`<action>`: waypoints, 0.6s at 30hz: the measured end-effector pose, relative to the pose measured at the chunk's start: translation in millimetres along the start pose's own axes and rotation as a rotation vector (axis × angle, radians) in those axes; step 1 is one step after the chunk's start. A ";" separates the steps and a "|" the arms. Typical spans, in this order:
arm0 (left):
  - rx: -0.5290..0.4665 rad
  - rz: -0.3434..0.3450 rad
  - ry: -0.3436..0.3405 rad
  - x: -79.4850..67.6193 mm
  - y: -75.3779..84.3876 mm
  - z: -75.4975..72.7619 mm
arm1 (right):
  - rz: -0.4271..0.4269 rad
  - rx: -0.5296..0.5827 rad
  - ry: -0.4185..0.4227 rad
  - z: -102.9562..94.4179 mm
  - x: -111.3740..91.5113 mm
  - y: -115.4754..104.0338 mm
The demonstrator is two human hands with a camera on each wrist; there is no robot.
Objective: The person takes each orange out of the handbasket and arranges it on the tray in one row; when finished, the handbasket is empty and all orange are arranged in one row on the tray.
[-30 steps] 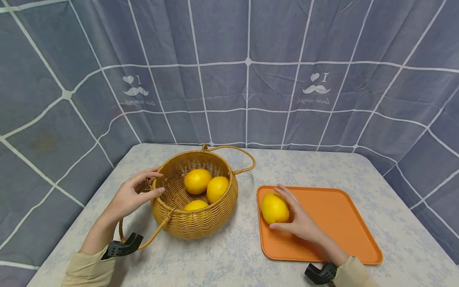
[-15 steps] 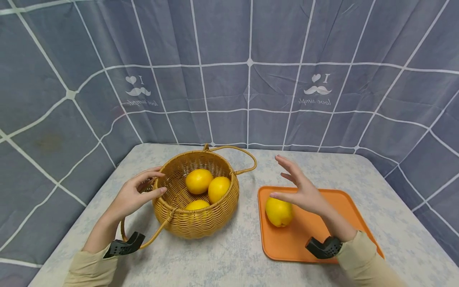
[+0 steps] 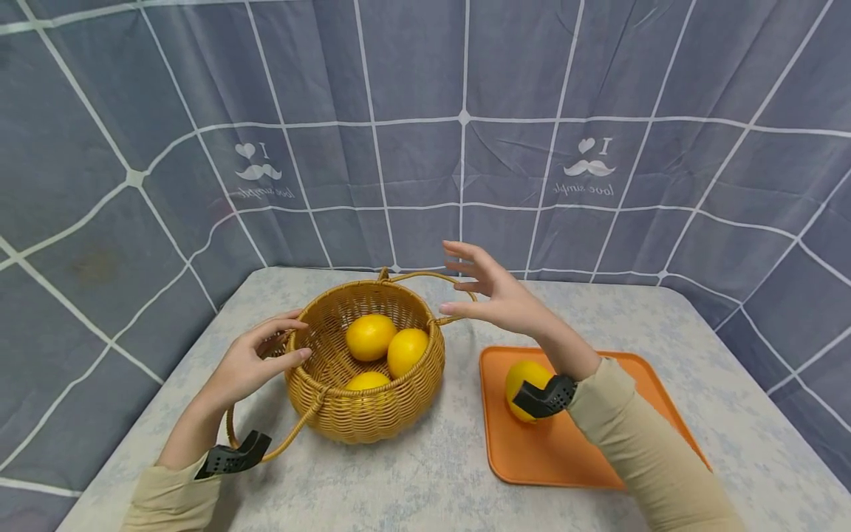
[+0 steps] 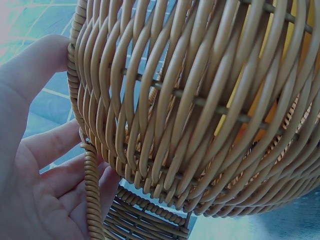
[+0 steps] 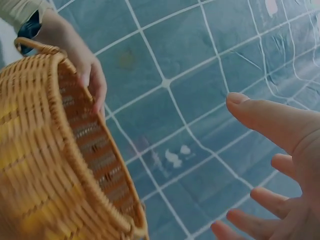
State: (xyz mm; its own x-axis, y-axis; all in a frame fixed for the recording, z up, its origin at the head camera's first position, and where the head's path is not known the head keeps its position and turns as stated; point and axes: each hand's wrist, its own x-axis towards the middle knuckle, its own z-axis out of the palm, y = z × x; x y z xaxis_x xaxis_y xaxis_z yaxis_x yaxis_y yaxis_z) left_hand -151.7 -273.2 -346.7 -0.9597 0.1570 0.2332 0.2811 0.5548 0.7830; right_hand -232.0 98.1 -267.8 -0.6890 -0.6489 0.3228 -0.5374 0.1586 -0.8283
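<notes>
My left hand [image 3: 249, 362] pinches the left rim of a round wicker basket [image 3: 372, 421]; in the left wrist view the thumb lies on the rim and the fingers sit beside a wrapped handle [image 4: 91, 190]. Inside the basket are a back lemon [image 3: 370, 337], a right lemon [image 3: 407, 352] and a front lemon [image 3: 368, 381], partly hidden by the rim. Fingers spread, my right hand [image 3: 501, 299] holds nothing and hovers by the basket's right handle [image 3: 425, 274], covering part of it. Another lemon [image 3: 524, 377] lies on an orange tray [image 3: 558, 462], partly behind the right wrist's camera.
The tray stands right of the basket on a pale patterned tablecloth [image 3: 439, 473]. A blue-grey curtain [image 3: 412, 162] with white lines encloses the back and sides. The basket's left handle [image 3: 292, 440] hangs down by the left wrist.
My right hand has let go of the lemon on the tray, risen, and moved left to the basket's right handle. The left hand keeps its place on the rim.
</notes>
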 end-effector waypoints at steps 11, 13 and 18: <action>-0.001 -0.011 -0.002 0.5 0.6 0.5 | 0.006 0.152 -0.054 29.9 59.4 -5.6; 0.000 -0.013 -0.001 0.4 0.7 0.3 | 0.011 0.149 -0.059 36.1 68.6 -5.1; -0.004 -0.008 0.000 0.1 0.4 0.0 | 0.048 0.166 -0.080 54.0 85.8 -3.5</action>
State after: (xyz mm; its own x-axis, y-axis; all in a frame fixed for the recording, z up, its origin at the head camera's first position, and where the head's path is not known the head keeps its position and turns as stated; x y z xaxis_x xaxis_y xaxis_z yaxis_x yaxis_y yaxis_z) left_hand -151.7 -272.9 -346.4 -0.9619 0.1521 0.2271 0.2733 0.5527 0.7873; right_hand -263.0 1.7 -262.0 -0.6673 -0.7020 0.2490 -0.4129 0.0704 -0.9081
